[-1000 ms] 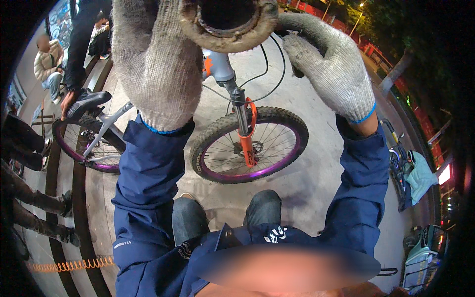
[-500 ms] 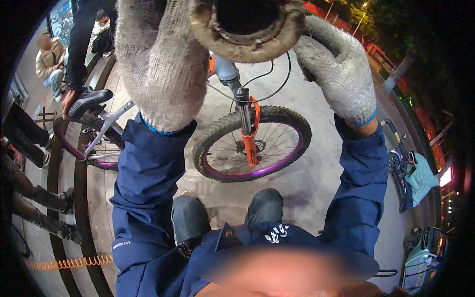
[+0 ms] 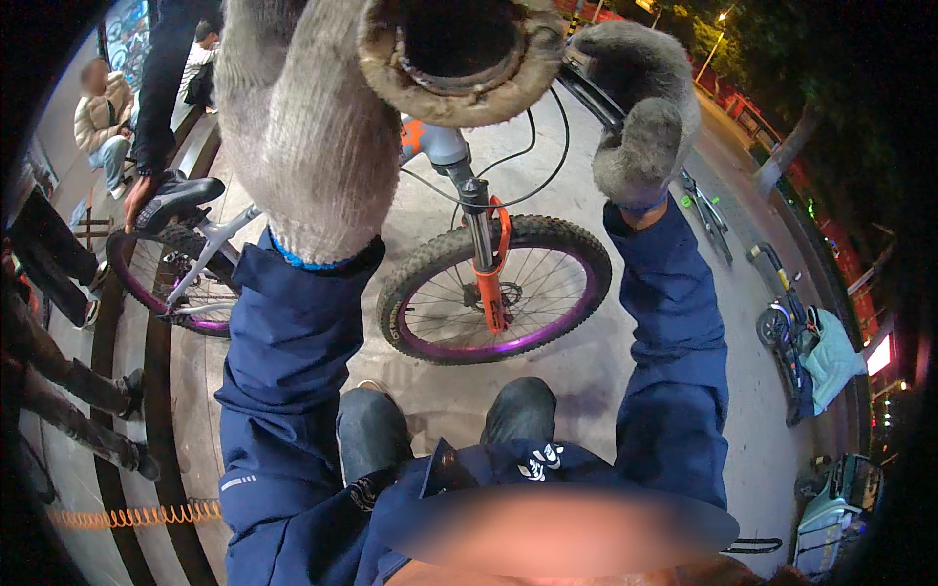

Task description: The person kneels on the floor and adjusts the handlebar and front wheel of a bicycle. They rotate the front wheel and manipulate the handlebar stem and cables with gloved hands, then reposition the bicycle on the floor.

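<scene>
A round hollow thing [image 3: 464, 103] with a dark opening and a worn, fuzzy, brownish-white rim hangs close in front of me, cut by the top edge. My left hand [image 3: 303, 146], in a dirty white knit glove, lies against its left side and appears to hold it; the fingertips are hidden. My right hand [image 3: 650, 117], gloved alike, is apart from the rim, its fingers and thumb curled around a thin dark bar [image 3: 591, 96] whose kind I cannot make out. Below stands a bicycle with an orange fork [image 3: 491, 303] and a purple-rimmed front wheel [image 3: 498, 337].
The bicycle's saddle [image 3: 176, 200] is at the left, with another person's hand [image 3: 140, 195] on it. Steps run down the left, where people sit and stand. An orange coiled hose [image 3: 137, 515] lies lower left. At right are a scooter [image 3: 777, 322] and a light-blue cloth [image 3: 831, 361].
My right hand has drawn inward and turned, curling its fingers, and the dark bar has come into sight. The round thing and my left hand have shifted slightly left.
</scene>
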Available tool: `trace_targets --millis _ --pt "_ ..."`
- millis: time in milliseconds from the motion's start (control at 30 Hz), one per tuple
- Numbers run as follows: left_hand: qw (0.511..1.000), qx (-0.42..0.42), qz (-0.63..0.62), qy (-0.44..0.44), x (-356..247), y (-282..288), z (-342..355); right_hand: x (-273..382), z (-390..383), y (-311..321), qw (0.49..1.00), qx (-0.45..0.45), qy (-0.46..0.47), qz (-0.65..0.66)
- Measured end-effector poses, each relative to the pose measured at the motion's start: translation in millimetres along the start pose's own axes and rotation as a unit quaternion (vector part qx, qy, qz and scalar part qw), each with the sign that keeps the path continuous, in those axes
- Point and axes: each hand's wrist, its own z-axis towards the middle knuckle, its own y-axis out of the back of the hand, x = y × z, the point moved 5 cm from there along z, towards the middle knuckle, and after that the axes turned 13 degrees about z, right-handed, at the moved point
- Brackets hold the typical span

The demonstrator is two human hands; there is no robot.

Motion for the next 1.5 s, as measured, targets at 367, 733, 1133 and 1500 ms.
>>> trace_targets --millis 367,733,1133,1500 --pt "0.996 0.048 0.069 0.015 33.8 -19.7 16.0 -8.0 2.9 -3.0 0.98 -0.095 0.079 0.158" --pt "0.993 0.083 0.079 0.011 38.2 -26.4 16.1 4.3 17.4 -39.6 0.951 -0.245 -0.039 0.184" --pt "0.991 0.096 0.088 0.011 37.4 -29.7 15.4 -20.6 -0.5 -13.4 0.973 -0.139 -0.026 0.184" --pt "0.994 0.073 0.086 0.003 36.4 -20.9 22.5 8.3 -14.2 7.5 0.993 -0.104 -0.012 -0.048"
